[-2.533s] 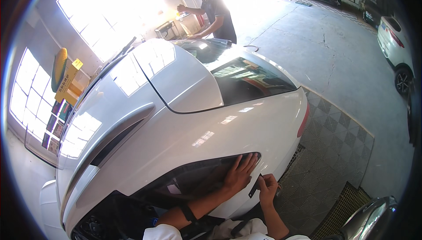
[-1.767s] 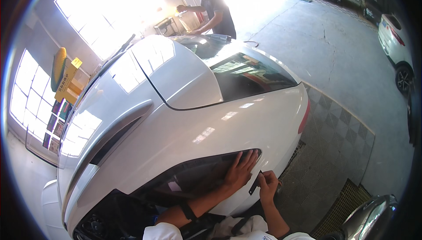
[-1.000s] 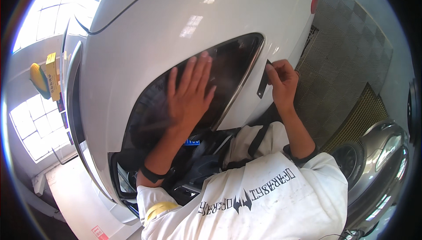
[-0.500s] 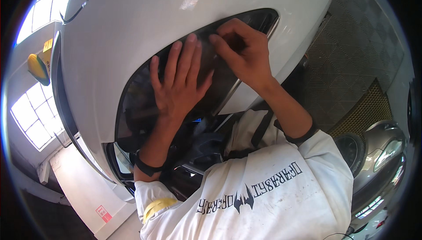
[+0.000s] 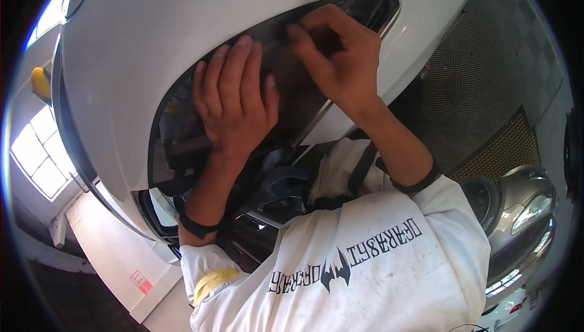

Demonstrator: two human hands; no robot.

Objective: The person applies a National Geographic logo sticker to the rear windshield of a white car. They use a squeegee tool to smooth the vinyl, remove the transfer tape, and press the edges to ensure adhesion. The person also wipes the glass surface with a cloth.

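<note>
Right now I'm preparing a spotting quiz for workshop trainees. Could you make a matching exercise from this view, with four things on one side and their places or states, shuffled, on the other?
Things:
1. Left hand
2. Right hand
3. Headlight
4. Car window

Places or states:
A. Dark, bordered by white bodywork
B. On the grey car at the picture's right
C. Outstretched
D. Curled inward

Right pairs: 1-C, 2-D, 3-B, 4-A
</note>
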